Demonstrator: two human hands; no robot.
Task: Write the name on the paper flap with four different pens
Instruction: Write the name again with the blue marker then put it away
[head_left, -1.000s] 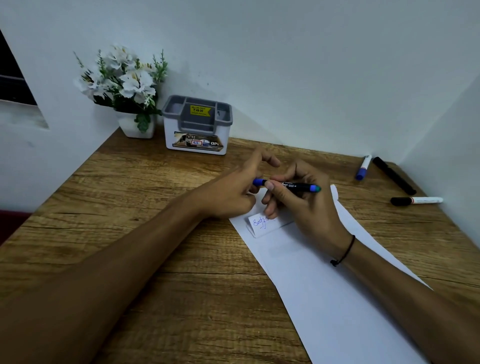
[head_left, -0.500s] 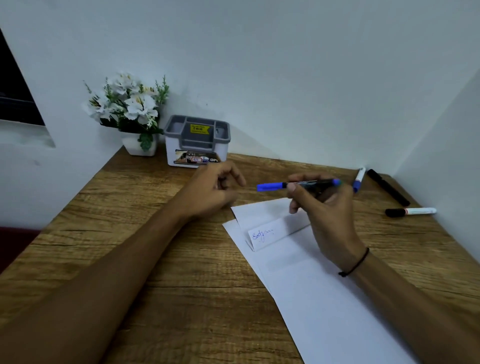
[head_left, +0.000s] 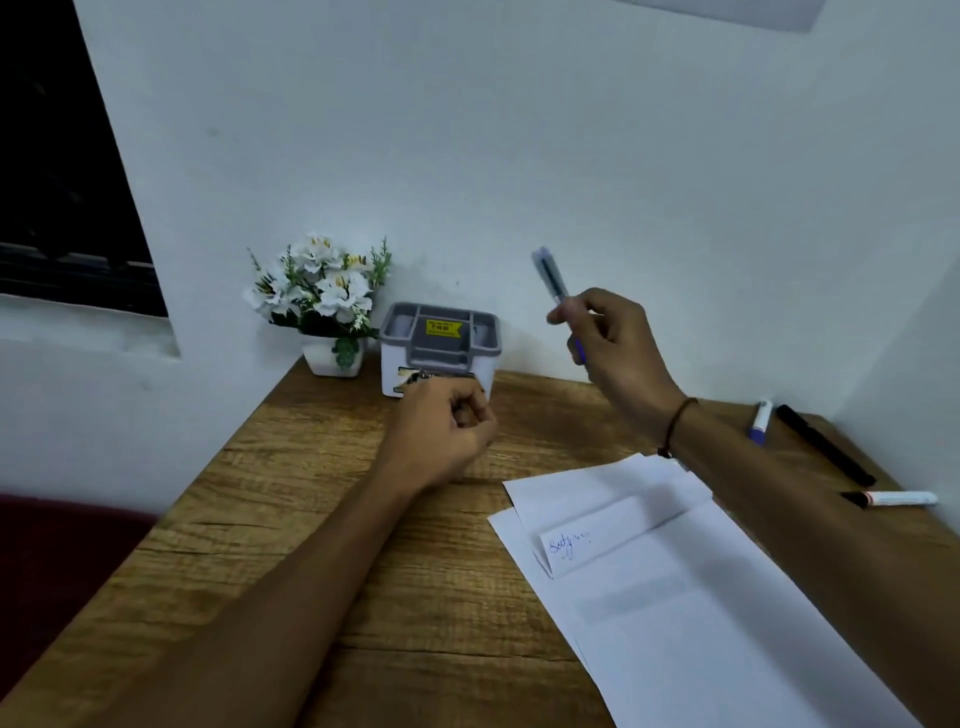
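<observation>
so the right hand (head_left: 605, 338) just swung the blue pen (head_left: 551, 278) up off the paper, capped a second ago, now gripped and raised toward the pen holder (head_left: 439, 348). left hand (head_left: 447, 431) pulled back, fingers curled, looks empty but can't really tell. paper flap (head_left: 618, 530) lies on the tabletop (head_left: 322, 519) with one blue name. guessing pen one's done, three left by the right edge.
</observation>
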